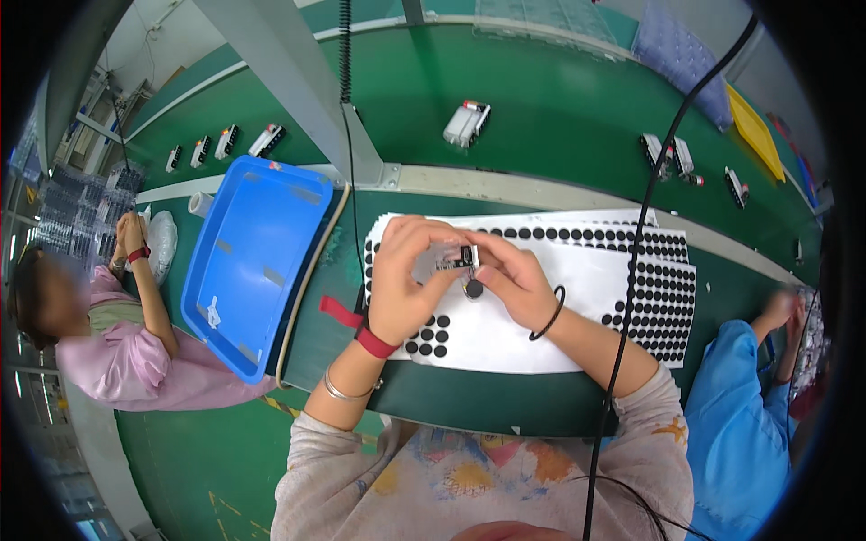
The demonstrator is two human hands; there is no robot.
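Over the white sheet (532, 343), my left hand (403, 284) closes round a small device (462, 259) with a black-and-silver part and a white edge. My right hand (516, 281) grips its right side, fingertips meeting those of the left. Just below my right thumb hangs a round black disc (473, 288); whether it is stuck to the device or to the thumb I cannot tell. Rows of similar round black pads (663, 307) cover the right part of the stacked sheets, and several pads (428, 338) remain near my left wrist.
A blue tray (257, 261) stands to the left. Across the far green belt (559, 117) lie several white-and-black devices (466, 123). A grey post (298, 81) rises ahead, and a black cable (645, 225) crosses at the right. Co-workers sit left (126, 343) and right (740, 397).
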